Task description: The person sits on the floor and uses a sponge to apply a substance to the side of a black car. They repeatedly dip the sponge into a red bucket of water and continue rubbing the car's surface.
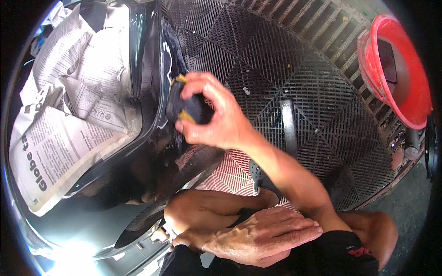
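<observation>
My right hand (219,115) grips a dark, rounded pad (186,105) with yellowish edges between thumb and fingers; motion blurs it slightly. The pad is against the outer edge of a glossy black vehicle body panel (148,155), where wet, whitish streaks show. Masked newspaper sheets (100,82) cover the area left of that edge. Low in the view, my left hand (266,238) lies palm down across my lap, beside my right upper arm, its fingers extended and holding nothing.
Black interlocking grid mats (276,69) cover the floor, with a slatted drain grate (310,26) beyond. A red plastic basin (376,69) at the right holds a dark rectangular object (386,60). A dark flat bar (289,127) lies on the mats.
</observation>
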The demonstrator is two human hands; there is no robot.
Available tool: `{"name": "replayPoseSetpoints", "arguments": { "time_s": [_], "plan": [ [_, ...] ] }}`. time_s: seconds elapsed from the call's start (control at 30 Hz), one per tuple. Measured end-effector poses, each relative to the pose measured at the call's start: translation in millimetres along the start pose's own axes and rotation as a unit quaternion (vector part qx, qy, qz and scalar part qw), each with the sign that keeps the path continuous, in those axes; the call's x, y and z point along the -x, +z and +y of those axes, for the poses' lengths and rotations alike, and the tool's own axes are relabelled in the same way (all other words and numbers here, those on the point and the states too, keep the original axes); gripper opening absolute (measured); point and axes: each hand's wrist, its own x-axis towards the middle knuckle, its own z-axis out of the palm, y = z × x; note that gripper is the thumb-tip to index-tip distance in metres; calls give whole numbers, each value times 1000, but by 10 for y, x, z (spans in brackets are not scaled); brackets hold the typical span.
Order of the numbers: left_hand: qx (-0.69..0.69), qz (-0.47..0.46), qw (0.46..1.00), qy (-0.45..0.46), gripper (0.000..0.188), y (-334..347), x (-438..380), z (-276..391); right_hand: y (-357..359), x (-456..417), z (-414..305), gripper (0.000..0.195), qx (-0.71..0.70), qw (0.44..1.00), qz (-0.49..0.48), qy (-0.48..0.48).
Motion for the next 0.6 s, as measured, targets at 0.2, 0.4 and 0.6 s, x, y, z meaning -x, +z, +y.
{"name": "replayPoseSetpoints", "arguments": {
  "time_s": [0.2, 0.4, 0.6],
  "plan": [
    [0, -7, 1000, -15, 73, 6, -3, 20, 23, -14, 37, 48, -51, 997, 39, -34],
    [-7, -3, 999, -33, 75, 36, 4, 37, -4, -63, 66, 50, -64, 996, 49, -29],
    [-18, -20, 999, -32, 76, -13, 16, 19, -15, -37, 34, 52, -49, 998, 24, -7]
  ]
}}
